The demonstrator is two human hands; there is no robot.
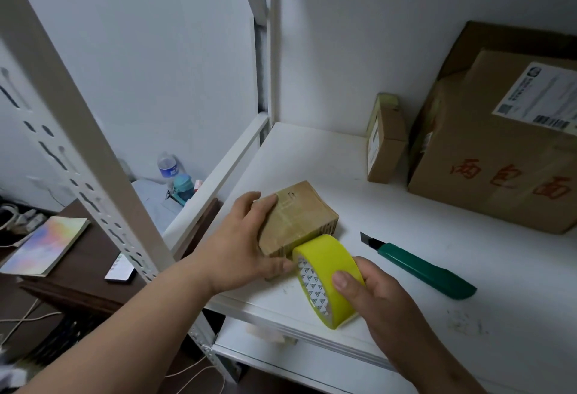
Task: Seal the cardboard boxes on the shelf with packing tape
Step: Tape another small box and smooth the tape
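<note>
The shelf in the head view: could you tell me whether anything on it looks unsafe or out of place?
Yes: the green utility knife lies loose on the shelf with its blade extended, just beyond the right hand holding the tape roll.

1. Both forearms were bare, with no sleeve in view.
2. The left hand [240, 246] wore no glove, ring or watch.
3. The right hand [377, 296] was also bare; its thumbnail was short and unpainted.
</note>
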